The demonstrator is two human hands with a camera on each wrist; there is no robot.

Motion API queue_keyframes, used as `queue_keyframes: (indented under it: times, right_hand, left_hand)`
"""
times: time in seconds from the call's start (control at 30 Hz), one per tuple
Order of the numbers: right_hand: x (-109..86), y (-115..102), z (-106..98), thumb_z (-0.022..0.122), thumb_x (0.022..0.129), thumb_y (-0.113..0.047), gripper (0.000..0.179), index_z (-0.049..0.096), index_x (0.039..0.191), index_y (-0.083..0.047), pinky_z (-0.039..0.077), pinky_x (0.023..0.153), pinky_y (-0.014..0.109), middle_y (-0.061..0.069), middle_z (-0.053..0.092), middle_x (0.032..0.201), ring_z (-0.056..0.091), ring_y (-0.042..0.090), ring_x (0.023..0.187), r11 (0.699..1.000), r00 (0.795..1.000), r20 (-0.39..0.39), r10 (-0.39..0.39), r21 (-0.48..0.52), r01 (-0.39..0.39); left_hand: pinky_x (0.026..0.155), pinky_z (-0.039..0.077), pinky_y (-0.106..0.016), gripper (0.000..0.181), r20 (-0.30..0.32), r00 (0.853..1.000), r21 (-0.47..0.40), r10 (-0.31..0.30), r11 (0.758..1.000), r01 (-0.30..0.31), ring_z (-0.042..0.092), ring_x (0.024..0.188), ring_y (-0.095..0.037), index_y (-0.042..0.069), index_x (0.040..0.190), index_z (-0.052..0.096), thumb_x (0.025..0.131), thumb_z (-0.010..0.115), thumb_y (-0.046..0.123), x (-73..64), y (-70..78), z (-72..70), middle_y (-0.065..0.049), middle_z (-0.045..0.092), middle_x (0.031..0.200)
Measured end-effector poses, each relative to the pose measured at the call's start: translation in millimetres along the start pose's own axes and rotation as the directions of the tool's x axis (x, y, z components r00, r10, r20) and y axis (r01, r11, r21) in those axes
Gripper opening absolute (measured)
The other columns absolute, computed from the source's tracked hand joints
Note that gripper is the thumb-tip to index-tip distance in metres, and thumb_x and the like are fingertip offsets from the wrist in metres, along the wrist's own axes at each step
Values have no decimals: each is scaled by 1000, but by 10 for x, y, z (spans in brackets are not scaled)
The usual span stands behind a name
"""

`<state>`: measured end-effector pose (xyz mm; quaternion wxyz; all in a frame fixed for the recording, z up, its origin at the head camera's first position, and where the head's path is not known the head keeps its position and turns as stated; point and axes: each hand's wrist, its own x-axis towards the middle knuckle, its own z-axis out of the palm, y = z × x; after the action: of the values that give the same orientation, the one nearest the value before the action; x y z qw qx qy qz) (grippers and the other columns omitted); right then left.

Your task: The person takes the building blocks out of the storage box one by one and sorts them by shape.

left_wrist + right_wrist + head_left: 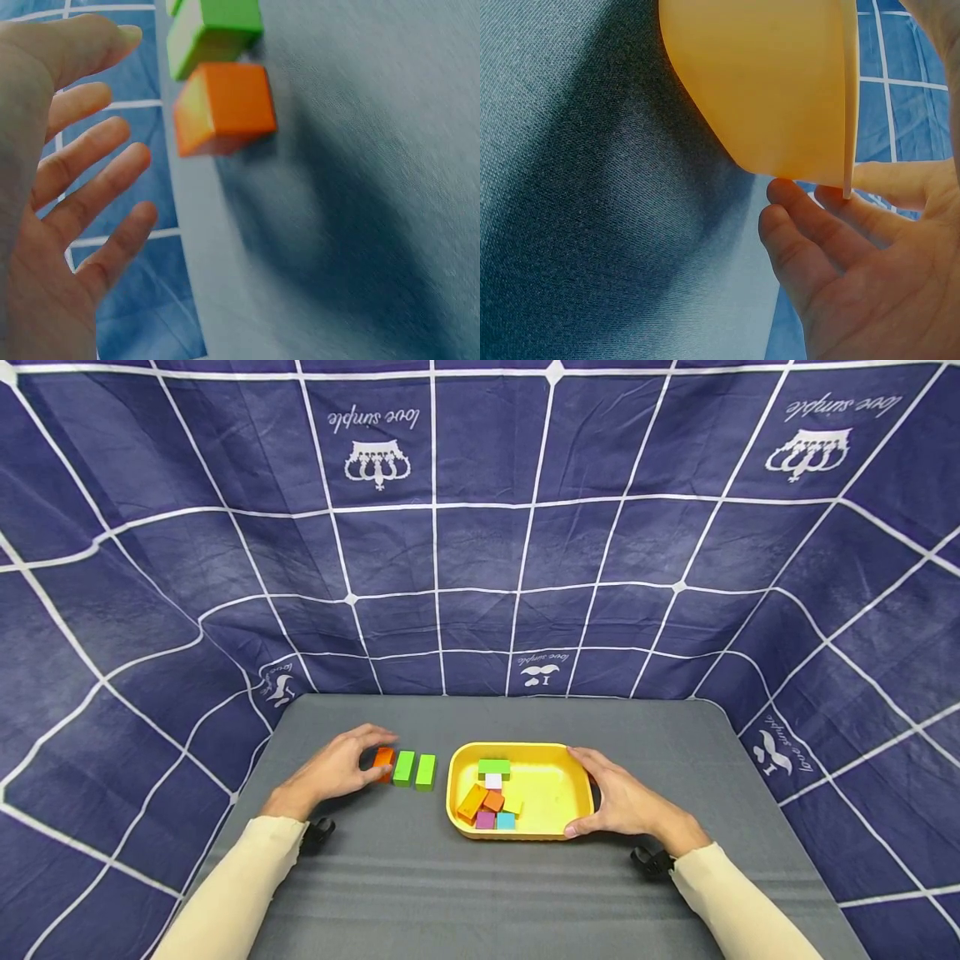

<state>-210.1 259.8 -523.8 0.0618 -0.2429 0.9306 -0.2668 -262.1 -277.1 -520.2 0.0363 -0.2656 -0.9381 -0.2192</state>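
Note:
An orange block (383,764) stands at the left end of a row with two green blocks (403,768) on the grey table. My left hand (341,768) is around the orange block with fingers spread; in the left wrist view, thumb and fingers stand apart from it. To the right of the row is a yellow plastic bin (547,793) with small coloured blocks inside, mostly in its left half. My right hand (622,793) grips the bin's right end, thumb at the near corner and fingers at the far one. The right wrist view shows fingertips against its outer wall.
In the bin lie a green block (494,767), a white cube (492,781), a purple cube (485,820), a blue cube (506,821) and several orange and yellow ones. Blue cloth (480,552) with white lines hangs behind and beside the grey table (465,902).

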Motion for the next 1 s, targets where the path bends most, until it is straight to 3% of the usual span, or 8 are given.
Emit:
queue_keyframes:
  times: [0.2, 0.57, 1.0]
  right_hand:
    - [5, 2, 5, 107, 73, -65, 139, 41, 179, -3, 49, 130, 71, 22, 51, 178, 58, 47, 159, 1000, 1000, 0, -3, -8, 3]
    - [8, -1, -4, 108, 72, -66, 141, 41, 179, -2, 49, 132, 67, 19, 52, 178, 58, 42, 160, 1000, 1000, 3, -1, 6, 1]
    - [6, 0, 0, 107, 71, -70, 143, 42, 178, -2, 49, 132, 68, 19, 52, 178, 59, 43, 160, 1000, 1000, 1, -4, 6, 4]
  left_hand:
    - [119, 60, -61, 51, -4, 1000, 21, 23, 1000, -23, 75, 141, -33, 15, 151, 79, 102, 89, 26, 75, 185, -52, -3, 77, 150]
    - [123, 59, -59, 53, 45, 996, 17, 79, 997, -80, 73, 145, -30, 20, 154, 77, 103, 90, 30, 208, 476, -89, 0, 76, 153]
    - [120, 62, -57, 51, 79, 988, 47, 136, 989, -139, 73, 144, -27, 23, 154, 76, 105, 87, 31, 324, 670, -56, 2, 75, 153]
